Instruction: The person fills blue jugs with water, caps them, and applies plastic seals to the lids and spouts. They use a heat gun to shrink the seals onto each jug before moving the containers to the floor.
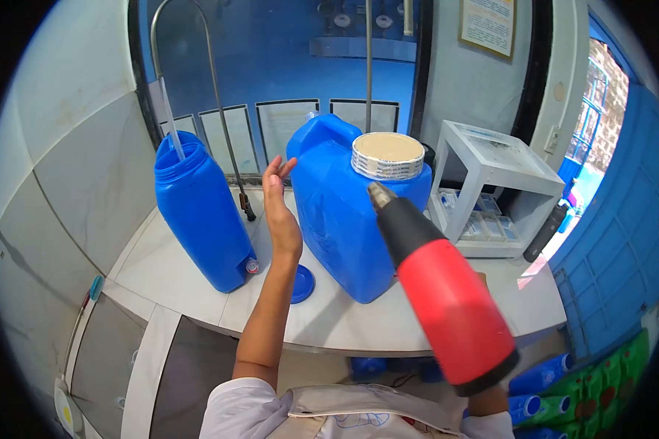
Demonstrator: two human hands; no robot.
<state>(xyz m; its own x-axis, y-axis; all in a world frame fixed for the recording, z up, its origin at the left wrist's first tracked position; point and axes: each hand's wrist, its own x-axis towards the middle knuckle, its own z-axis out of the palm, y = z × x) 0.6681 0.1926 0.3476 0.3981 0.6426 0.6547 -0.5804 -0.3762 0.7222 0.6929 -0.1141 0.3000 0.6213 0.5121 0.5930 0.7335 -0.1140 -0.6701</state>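
Note:
A red and black heat gun is held up by my right hand, which is mostly hidden behind its body. Its metal nozzle points at the cap of a large blue water jug on the counter. That cap has a beige top and a printed clear seal band around its side. My left hand is raised at the jug's left side, open, fingers stretched upward. Left of it stands a second blue jug, uncapped, with a white tube in its mouth. A blue lid lies between the jugs.
A curved metal pipe comes down behind the uncapped jug. On the right, a white shelf unit holds small packs, with a dark bottle beside it. Blue and green containers stand low at the right, past the white counter's edge.

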